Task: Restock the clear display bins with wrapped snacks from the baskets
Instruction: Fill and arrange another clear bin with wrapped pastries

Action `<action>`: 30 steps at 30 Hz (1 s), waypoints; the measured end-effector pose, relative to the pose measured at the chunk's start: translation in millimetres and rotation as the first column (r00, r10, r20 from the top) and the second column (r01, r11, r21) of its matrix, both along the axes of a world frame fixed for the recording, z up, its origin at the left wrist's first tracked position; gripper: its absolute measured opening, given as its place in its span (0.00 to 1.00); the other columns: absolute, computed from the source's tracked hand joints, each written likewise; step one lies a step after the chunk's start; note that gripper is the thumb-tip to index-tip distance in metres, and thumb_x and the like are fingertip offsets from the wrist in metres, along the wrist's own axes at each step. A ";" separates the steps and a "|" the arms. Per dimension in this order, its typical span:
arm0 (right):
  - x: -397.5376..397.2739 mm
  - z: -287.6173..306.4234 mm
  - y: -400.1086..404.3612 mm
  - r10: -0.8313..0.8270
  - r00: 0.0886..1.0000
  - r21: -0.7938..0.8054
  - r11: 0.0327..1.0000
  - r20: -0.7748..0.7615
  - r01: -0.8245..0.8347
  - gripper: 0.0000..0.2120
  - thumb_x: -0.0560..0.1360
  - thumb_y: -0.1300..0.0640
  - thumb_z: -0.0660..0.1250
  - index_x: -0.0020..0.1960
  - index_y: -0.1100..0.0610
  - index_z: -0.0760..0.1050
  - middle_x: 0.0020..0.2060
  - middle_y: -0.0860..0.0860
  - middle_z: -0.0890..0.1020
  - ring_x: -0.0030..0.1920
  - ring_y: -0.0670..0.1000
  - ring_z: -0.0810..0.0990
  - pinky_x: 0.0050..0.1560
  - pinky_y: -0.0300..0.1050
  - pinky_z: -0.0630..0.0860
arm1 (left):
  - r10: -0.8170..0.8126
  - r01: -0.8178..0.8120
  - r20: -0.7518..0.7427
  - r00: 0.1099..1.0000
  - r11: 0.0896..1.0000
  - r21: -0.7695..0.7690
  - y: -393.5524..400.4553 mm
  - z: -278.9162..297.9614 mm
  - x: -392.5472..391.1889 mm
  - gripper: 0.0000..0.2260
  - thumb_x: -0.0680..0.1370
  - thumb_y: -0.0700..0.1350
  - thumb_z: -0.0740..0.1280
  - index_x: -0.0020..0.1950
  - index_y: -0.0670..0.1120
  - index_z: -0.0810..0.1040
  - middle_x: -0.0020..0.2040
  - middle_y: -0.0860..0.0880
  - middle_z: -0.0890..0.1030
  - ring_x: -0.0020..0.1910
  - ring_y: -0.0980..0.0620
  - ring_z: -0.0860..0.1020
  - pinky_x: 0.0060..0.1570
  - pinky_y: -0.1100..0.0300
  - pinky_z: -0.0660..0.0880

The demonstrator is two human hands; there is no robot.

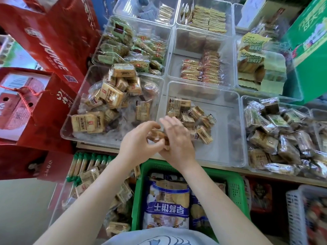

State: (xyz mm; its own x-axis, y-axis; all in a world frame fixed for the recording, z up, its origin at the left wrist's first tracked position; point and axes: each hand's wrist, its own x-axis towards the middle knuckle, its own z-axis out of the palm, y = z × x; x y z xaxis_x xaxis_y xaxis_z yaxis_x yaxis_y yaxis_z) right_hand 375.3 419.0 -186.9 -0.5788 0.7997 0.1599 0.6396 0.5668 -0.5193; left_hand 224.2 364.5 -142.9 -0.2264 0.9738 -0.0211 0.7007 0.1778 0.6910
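Both hands meet over the front edge of a clear bin [228, 156] that is partly filled with small tan wrapped snacks [191, 114]. My left hand [139, 140] pinches a brown wrapped snack [160, 136] with curled fingers. My right hand [177, 140] lies against the same snack, fingers mostly straight, its grip hidden behind the hand. Below my arms stands a green basket [235, 186] holding blue-and-white snack bags [168, 204]. The clear bin [70, 131] to the left is heaped with larger tan packets.
More clear bins of wrapped snacks fill the shelf behind and to the right [276, 138]. Red gift boxes [53, 41] stand at the left, a green carton [309, 41] at the right. A white basket [297, 218] sits at lower right; a low clear bin [58, 200] at lower left.
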 end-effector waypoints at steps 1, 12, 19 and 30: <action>-0.4 4.6 -2.7 0.027 1.000 -0.003 1.000 -0.001 -0.027 0.28 0.75 0.51 0.67 0.73 0.57 0.67 0.67 0.53 0.76 0.69 0.57 0.72 0.68 0.57 0.70 | -0.017 0.017 0.047 0.999 1.000 0.000 0.5 -2.4 3.9 0.16 0.72 0.52 0.71 0.59 0.54 0.76 0.49 0.61 0.77 0.39 0.67 0.75 0.38 0.68 0.68; 27.0 -26.4 68.1 -0.252 0.877 -0.228 0.902 0.408 0.365 0.30 0.81 0.58 0.61 0.80 0.52 0.55 0.77 0.56 0.60 0.75 0.58 0.60 0.67 0.57 0.70 | 0.127 -0.139 -0.101 0.987 0.982 -0.124 -5.1 -68.1 -21.8 0.16 0.78 0.43 0.67 0.66 0.43 0.76 0.64 0.46 0.73 0.59 0.45 0.74 0.57 0.52 0.71; 29.6 -36.9 43.5 -0.235 0.883 -0.282 0.887 0.406 0.366 0.30 0.82 0.49 0.59 0.81 0.49 0.52 0.81 0.55 0.50 0.80 0.58 0.48 0.76 0.58 0.55 | -0.002 -0.049 -0.314 0.949 0.986 -0.157 36.3 -64.9 -33.3 0.25 0.78 0.46 0.65 0.75 0.50 0.66 0.71 0.37 0.68 0.65 0.38 0.70 0.60 0.45 0.72; 44.5 -28.5 26.7 -0.350 0.920 -0.262 0.884 0.179 0.387 0.21 0.80 0.56 0.61 0.72 0.54 0.67 0.73 0.56 0.64 0.73 0.56 0.63 0.70 0.59 0.69 | 0.105 -0.175 -0.225 0.969 0.933 -0.316 69.3 -60.1 -32.6 0.19 0.80 0.51 0.61 0.71 0.57 0.69 0.67 0.36 0.66 0.63 0.36 0.68 0.61 0.44 0.69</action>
State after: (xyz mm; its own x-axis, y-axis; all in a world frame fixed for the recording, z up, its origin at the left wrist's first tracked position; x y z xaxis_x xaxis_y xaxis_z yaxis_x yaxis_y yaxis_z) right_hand 419.8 445.8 -215.4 -0.2332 0.9589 -0.1615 0.8424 0.1162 -0.5262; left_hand 191.6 433.8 -203.0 -0.3929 0.8771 -0.2763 0.7695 0.4781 0.4234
